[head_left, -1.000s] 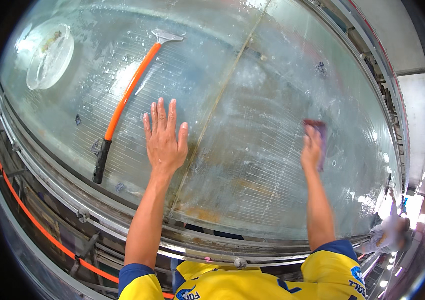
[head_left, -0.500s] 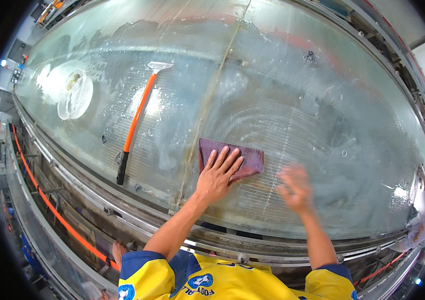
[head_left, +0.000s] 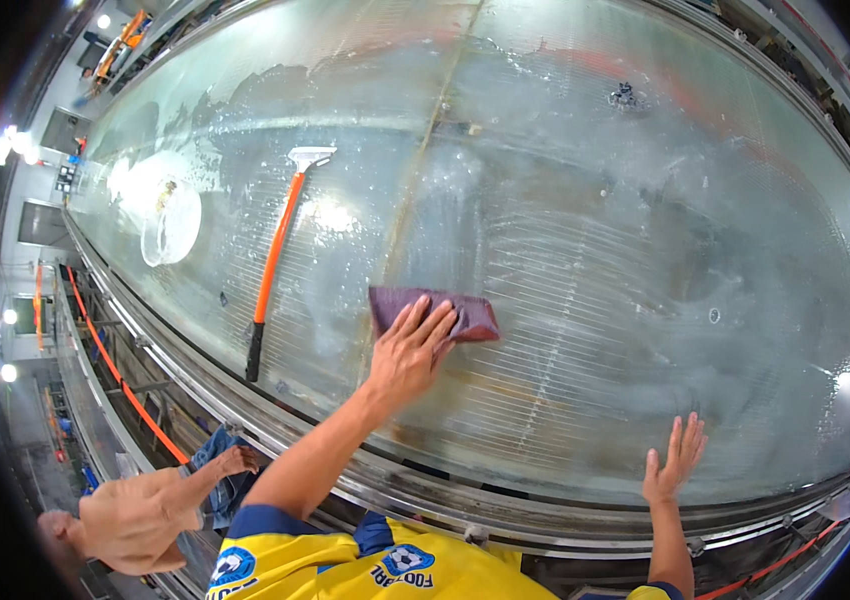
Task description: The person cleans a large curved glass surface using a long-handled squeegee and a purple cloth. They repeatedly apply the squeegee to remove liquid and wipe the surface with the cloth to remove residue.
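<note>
My left hand (head_left: 407,358) lies palm-down, fingers stretched out on top of a purple cloth (head_left: 475,316), to the right of an orange-handled scraper (head_left: 272,265) on a wet, glassy surface (head_left: 605,300). My right hand (head_left: 674,464), empty, thumb spread, is well right of the scraper. Left of the scraper sits a clear, round dish (head_left: 173,232).

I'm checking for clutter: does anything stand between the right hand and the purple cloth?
Nothing visible does: only wet surface separates the right hand from the purple cloth. The left hand is on the cloth; the scraper lies left of both.
</note>
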The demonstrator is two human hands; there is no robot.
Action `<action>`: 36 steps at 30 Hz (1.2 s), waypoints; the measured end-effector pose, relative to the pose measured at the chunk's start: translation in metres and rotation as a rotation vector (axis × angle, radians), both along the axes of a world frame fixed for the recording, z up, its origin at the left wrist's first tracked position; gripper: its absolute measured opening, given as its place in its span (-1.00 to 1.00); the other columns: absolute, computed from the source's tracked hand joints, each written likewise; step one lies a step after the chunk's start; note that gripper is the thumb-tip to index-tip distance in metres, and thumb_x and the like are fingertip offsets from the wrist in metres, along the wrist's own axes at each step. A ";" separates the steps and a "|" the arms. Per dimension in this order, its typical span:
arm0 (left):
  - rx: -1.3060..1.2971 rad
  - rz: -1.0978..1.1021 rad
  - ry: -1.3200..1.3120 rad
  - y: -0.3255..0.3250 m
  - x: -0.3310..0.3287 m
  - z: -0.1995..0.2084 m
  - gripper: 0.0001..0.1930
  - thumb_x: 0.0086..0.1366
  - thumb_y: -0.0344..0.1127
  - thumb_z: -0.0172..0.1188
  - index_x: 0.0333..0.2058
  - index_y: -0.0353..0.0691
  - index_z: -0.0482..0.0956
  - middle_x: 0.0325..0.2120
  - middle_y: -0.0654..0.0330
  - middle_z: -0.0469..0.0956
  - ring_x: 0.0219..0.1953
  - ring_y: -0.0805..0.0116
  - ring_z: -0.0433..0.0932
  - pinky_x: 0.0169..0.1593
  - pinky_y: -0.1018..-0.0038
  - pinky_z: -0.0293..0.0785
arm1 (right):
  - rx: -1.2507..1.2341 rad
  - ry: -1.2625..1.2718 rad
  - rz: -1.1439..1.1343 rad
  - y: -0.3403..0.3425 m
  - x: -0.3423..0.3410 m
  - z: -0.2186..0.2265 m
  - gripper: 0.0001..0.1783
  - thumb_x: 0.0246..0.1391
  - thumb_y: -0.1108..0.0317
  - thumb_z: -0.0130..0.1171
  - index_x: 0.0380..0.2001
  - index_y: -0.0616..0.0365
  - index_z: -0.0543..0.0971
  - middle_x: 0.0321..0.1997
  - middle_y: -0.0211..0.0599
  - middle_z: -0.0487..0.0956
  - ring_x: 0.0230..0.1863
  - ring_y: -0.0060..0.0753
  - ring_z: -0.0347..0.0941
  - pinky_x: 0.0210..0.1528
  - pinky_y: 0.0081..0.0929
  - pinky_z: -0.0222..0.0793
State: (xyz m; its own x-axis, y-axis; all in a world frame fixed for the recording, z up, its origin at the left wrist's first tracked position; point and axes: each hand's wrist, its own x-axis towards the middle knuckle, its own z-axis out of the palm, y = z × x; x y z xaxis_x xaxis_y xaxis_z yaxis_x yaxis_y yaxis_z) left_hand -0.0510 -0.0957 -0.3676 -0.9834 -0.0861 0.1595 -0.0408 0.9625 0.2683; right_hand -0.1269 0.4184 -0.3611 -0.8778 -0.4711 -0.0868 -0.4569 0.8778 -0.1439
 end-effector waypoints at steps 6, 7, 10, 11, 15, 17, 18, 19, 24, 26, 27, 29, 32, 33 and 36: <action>-0.106 0.097 0.025 -0.026 -0.044 -0.003 -0.56 0.37 -0.20 0.19 0.16 -0.26 0.54 0.21 0.02 0.49 0.28 -0.08 0.41 0.33 0.10 0.32 | -0.020 0.018 -0.012 -0.007 -0.007 0.000 -0.22 0.20 0.03 -0.01 0.45 0.08 0.22 0.58 -0.06 0.05 0.59 0.12 -0.14 0.55 0.17 -0.34; -0.087 0.046 0.009 -0.013 -0.014 -0.004 -0.56 0.38 -0.20 0.16 0.16 -0.27 0.53 0.20 0.01 0.49 0.28 -0.09 0.41 0.33 0.12 0.32 | -0.026 0.022 -0.028 -0.005 -0.007 0.001 -0.22 0.19 0.03 -0.01 0.44 0.08 0.22 0.58 -0.06 0.05 0.58 0.12 -0.13 0.55 0.17 -0.33; -0.054 -0.003 0.034 -0.033 -0.029 0.002 -0.58 0.40 -0.18 0.14 0.13 -0.29 0.55 0.20 0.01 0.50 0.27 -0.09 0.42 0.31 0.12 0.35 | -0.024 0.054 -0.019 -0.005 -0.003 -0.003 -0.22 0.19 0.02 0.00 0.44 0.08 0.23 0.57 -0.06 0.07 0.58 0.13 -0.12 0.54 0.17 -0.32; -0.071 0.039 0.056 -0.050 -0.063 0.005 -0.58 0.38 -0.17 0.16 0.12 -0.28 0.55 0.20 0.02 0.50 0.27 -0.07 0.42 0.30 0.11 0.35 | -0.016 0.068 0.008 -0.005 -0.007 -0.002 -0.22 0.19 0.02 0.00 0.44 0.08 0.23 0.57 -0.06 0.07 0.58 0.13 -0.12 0.54 0.18 -0.32; -0.114 0.023 0.078 -0.028 -0.040 0.007 -0.59 0.37 -0.19 0.18 0.10 -0.27 0.57 0.16 0.05 0.53 0.24 -0.06 0.45 0.29 0.13 0.37 | -0.017 0.024 -0.037 -0.009 -0.004 0.004 -0.23 0.19 0.05 0.00 0.44 0.06 0.22 0.57 -0.10 0.07 0.58 0.11 -0.12 0.55 0.16 -0.31; -0.068 -0.047 0.110 -0.010 0.000 0.012 -0.63 0.36 -0.22 0.18 0.07 -0.27 0.58 0.12 0.05 0.55 0.19 -0.07 0.48 0.27 0.15 0.39 | -0.026 0.059 -0.033 -0.008 -0.001 0.001 -0.23 0.17 0.12 0.02 0.45 0.04 0.21 0.58 -0.13 0.07 0.59 0.07 -0.13 0.56 0.14 -0.32; -0.031 -0.059 0.116 -0.015 -0.009 0.010 -0.64 0.36 -0.22 0.19 0.05 -0.28 0.58 0.12 0.05 0.55 0.19 -0.08 0.48 0.27 0.14 0.40 | -0.018 0.063 -0.031 -0.008 0.000 -0.001 -0.23 0.17 0.11 0.02 0.45 0.04 0.22 0.58 -0.14 0.07 0.59 0.07 -0.13 0.56 0.14 -0.32; 0.007 -0.071 0.122 -0.029 -0.027 0.006 -0.64 0.35 -0.23 0.19 0.04 -0.28 0.59 0.12 0.04 0.55 0.18 -0.09 0.48 0.26 0.13 0.40 | -0.010 0.066 -0.031 -0.006 0.000 -0.003 -0.23 0.18 0.11 0.02 0.45 0.04 0.22 0.58 -0.14 0.07 0.59 0.07 -0.13 0.56 0.14 -0.32; -0.098 -0.030 0.173 -0.017 -0.048 0.003 -0.69 0.34 -0.27 0.19 0.00 -0.26 0.60 0.09 0.08 0.57 0.18 -0.07 0.48 0.25 0.12 0.42 | -0.018 0.030 -0.034 -0.013 -0.005 0.002 -0.21 0.14 0.10 0.05 0.44 0.04 0.23 0.58 -0.13 0.08 0.59 0.07 -0.13 0.56 0.15 -0.31; 0.025 -0.123 0.134 -0.009 -0.014 -0.002 -0.64 0.33 -0.26 0.20 0.05 -0.27 0.59 0.12 0.08 0.56 0.24 -0.01 0.45 0.28 0.14 0.39 | -0.048 0.051 -0.066 -0.005 -0.001 0.000 -0.18 0.06 0.14 0.09 0.43 0.02 0.25 0.57 -0.12 0.09 0.58 0.09 -0.10 0.55 0.16 -0.29; 0.064 -0.167 0.114 -0.019 -0.008 -0.003 -0.62 0.33 -0.26 0.20 0.07 -0.27 0.58 0.13 0.08 0.56 0.25 0.00 0.44 0.29 0.14 0.38 | -0.048 0.061 -0.056 -0.004 0.001 -0.003 -0.17 0.05 0.14 0.10 0.43 0.03 0.25 0.57 -0.12 0.09 0.58 0.08 -0.10 0.55 0.16 -0.29; 0.117 -0.117 0.032 -0.042 -0.037 0.003 -0.60 0.33 -0.24 0.21 0.11 -0.23 0.57 0.15 0.08 0.54 0.28 0.03 0.42 0.30 0.16 0.39 | -0.044 0.090 -0.028 -0.002 -0.002 -0.008 -0.17 0.04 0.15 0.10 0.43 0.03 0.26 0.57 -0.12 0.10 0.58 0.08 -0.10 0.55 0.16 -0.30; -0.154 0.070 0.136 -0.046 -0.078 -0.006 -0.61 0.34 -0.22 0.20 0.11 -0.17 0.59 0.15 0.12 0.55 0.28 0.08 0.42 0.29 0.19 0.40 | -0.062 0.041 -0.028 -0.011 -0.005 -0.004 -0.18 0.04 0.14 0.10 0.42 0.04 0.27 0.56 -0.11 0.11 0.58 0.08 -0.10 0.55 0.16 -0.29; -0.084 0.009 0.090 -0.026 -0.057 0.004 -0.62 0.36 -0.22 0.18 0.11 -0.17 0.59 0.16 0.12 0.55 0.28 0.07 0.42 0.28 0.20 0.42 | -0.071 0.044 -0.044 -0.006 -0.007 -0.003 -0.18 0.04 0.13 0.10 0.42 0.04 0.28 0.56 -0.12 0.11 0.58 0.08 -0.09 0.55 0.16 -0.29; 0.024 -0.201 0.076 -0.017 -0.009 0.001 -0.63 0.38 -0.23 0.18 0.11 -0.20 0.58 0.13 0.10 0.57 0.26 0.02 0.43 0.25 0.17 0.44 | -0.077 0.055 -0.070 -0.001 0.002 -0.004 -0.19 0.05 0.12 0.10 0.41 0.04 0.30 0.56 -0.12 0.12 0.57 0.08 -0.07 0.55 0.15 -0.29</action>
State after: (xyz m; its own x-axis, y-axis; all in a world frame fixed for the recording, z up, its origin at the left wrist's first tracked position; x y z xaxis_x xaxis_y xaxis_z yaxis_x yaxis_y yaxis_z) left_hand -0.0599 -0.1129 -0.3665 -0.9665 0.1056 0.2339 0.1722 0.9426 0.2861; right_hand -0.1245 0.4172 -0.3646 -0.9111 -0.4123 -0.0034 -0.4043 0.8951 -0.1880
